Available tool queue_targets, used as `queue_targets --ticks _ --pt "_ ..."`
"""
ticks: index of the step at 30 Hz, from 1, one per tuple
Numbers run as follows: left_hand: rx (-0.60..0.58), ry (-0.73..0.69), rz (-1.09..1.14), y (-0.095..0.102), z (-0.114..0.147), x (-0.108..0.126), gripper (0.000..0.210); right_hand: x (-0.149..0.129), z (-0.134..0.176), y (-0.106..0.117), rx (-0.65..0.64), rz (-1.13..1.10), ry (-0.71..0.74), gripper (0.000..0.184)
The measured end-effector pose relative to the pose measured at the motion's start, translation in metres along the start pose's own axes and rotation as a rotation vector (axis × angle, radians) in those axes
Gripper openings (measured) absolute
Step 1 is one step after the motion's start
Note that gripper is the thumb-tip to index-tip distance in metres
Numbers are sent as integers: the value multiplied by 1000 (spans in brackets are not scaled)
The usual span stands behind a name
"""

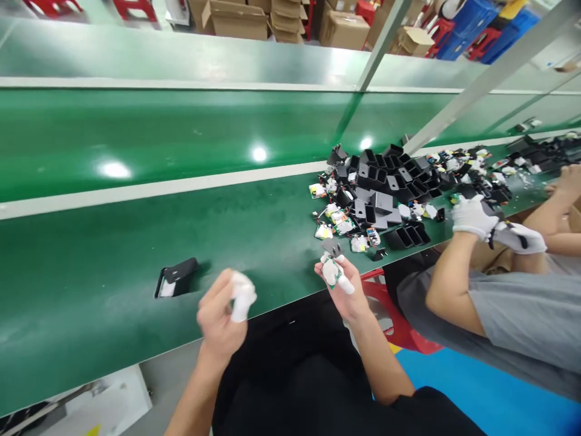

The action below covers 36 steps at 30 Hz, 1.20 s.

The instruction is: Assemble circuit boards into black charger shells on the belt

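My right hand [347, 297] is closed around a small circuit board [331, 272] covered in white filler. A black plug piece [332, 247] with metal prongs sits at the board's upper end, and white covers wrap some of my fingertips. My left hand [221, 315], slightly blurred, hovers near the bench edge with curled fingers. White covers are on its thumb and forefinger; whether anything is pinched there is hidden. To its left, a black charger housing [184, 274] lies on the green bench [113, 254], with something white showing at its open end.
Black housings [385, 175] and loose circuit boards [338, 221] are heaped on the bench beyond my right hand. At the right, a co-worker's gloved hands [474, 218] work close to the pile. A slanted metal post [490, 79] rises behind it; cardboard boxes [238, 21] stand across the bench.
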<state>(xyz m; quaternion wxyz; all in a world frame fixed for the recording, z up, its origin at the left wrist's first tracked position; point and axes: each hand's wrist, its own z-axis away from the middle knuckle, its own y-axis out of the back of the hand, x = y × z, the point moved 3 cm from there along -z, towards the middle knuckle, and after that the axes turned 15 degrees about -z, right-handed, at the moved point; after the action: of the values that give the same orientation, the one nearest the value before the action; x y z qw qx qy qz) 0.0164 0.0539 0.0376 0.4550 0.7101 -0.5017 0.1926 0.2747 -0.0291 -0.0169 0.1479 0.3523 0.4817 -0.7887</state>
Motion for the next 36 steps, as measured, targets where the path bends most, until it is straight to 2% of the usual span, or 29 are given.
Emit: queue_targets --ticks 2,4,6,8,11,14,19,21,23,25,27,29,30,33,36 --pt "-283 -73 6 -46 -24 18 25 -15 7 17 15 12 8 67" --pt "-442 -158 -18 -94 -52 33 26 -28 13 31 28 19 52 69" --pt "-468 -210 -66 -142 -85 47 21 -39 16 41 49 27 111 69" --pt "-471 -260 -163 -186 -115 61 4 -50 18 48 78 36 169 67" --pt "-637 -474 -414 -242 -147 82 44 -63 20 55 107 34 230 63" --pt "-824 -630 -599 -277 -163 91 51 -73 21 62 102 43 243 61" --pt "-895 -629 -645 -300 -180 92 47 -82 15 69 128 6 250 63" --pt "-901 -591 -582 -296 -187 93 42 -85 10 66 130 -21 253 61" --pt "-828 -489 -401 -277 -193 95 43 -87 4 60 121 -39 271 63" --pt "-653 -322 -133 -241 -191 93 48 -90 0 50 84 -17 293 66" --pt "-425 -115 118 -190 -175 79 56 -91 -4 38 35 37 310 63" --pt "-239 122 278 -137 -140 55 65 -88 -7 24 -5 82 312 57" --pt "-193 245 336 -113 -117 40 65 -85 -8 16 -26 85 297 56" --pt "-179 542 496 -56 -40 1 56 -63 -14 -12 -134 10 155 57" --pt "-157 646 502 -20 18 -17 57 -29 -16 -43 -276 -112 -64 62"
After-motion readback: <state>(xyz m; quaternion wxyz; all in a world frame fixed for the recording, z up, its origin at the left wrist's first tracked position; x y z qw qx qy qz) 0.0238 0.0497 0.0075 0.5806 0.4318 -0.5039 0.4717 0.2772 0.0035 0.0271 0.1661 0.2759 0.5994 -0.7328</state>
